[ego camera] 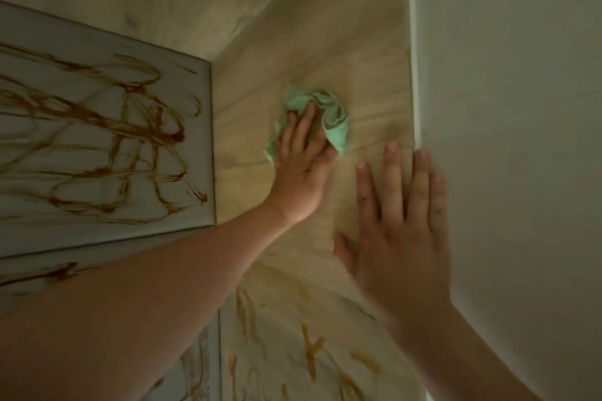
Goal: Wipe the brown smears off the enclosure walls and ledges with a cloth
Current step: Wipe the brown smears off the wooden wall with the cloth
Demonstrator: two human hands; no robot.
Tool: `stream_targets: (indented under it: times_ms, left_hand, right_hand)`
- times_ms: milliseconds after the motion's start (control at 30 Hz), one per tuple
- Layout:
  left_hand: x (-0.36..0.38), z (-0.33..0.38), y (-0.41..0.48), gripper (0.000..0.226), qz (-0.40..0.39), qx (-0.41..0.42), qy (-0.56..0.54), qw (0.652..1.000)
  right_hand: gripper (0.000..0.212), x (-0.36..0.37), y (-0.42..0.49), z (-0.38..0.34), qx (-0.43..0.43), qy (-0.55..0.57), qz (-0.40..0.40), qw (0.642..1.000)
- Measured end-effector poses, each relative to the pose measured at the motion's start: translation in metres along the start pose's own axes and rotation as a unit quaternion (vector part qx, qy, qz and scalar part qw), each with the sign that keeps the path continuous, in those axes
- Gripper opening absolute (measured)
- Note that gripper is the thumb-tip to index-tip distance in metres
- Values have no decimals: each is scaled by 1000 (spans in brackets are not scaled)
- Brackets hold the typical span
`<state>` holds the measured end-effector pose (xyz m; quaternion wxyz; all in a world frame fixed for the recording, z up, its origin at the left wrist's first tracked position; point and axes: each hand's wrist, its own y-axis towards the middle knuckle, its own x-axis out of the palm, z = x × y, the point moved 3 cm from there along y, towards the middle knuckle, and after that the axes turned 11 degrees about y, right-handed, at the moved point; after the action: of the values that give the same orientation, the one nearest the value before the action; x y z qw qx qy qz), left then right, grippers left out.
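A crumpled light green cloth lies against the beige marbled wall in the middle of the view. My left hand presses flat on the cloth with straight fingers, the arm reaching in from the lower left. My right hand rests flat on the same wall, fingers spread, beside the white edge on the right. Brown smears cover the grey panel on the left. More brown smears mark the wall below both hands.
A white wall bounds the right side, meeting the beige wall at a vertical edge. A second grey ledge with smears sits below the panel at left. The upper beige surface looks free of smears.
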<state>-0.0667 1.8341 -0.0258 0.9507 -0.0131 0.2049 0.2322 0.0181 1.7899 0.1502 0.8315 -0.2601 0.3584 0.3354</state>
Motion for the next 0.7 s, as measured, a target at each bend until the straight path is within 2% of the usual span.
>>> stream_targets:
  times_ms: [67, 167, 200, 333, 400, 500, 567, 600, 633, 700]
  left_hand:
    - [7, -47, 18, 56, -18, -77, 45, 996]
    - [8, -73, 14, 51, -88, -208, 4, 974]
    - [5, -58, 8, 52, -84, -207, -9, 975]
    - [2, 20, -11, 50, -4, -30, 7, 1000]
    - [-4, 26, 3, 55, -5, 4, 10, 1000]
    - [4, -18, 28, 53, 47, -20, 4, 999]
    - [24, -66, 24, 51, 27, -122, -72, 990]
    - [34, -88, 14, 53, 10, -196, -138, 971]
    - [46, -110, -2, 63, -7, -288, -220, 932]
    - [72, -144, -33, 91, -34, -449, -334, 828]
  right_hand:
    - [93, 0, 0, -1, -4, -2, 3, 1000]
    - [94, -2, -1, -1, 3, -10, -2, 1000]
    - [95, -4, -1, -2, 6, -13, -6, 1000]
    - [95, -5, -2, -4, 7, -14, -20, 1000]
    - [95, -3, -3, -3, 14, -16, -23, 1000]
    - [93, -1, -3, -3, 8, -12, -26, 1000]
    - [93, 0, -4, -2, 12, -13, -26, 999]
    - [93, 0, -4, -1, 14, -15, -25, 999]
    - [93, -1, -4, -2, 15, -18, -23, 999]
    - [94, -1, -4, 0, 23, -26, -34, 999]
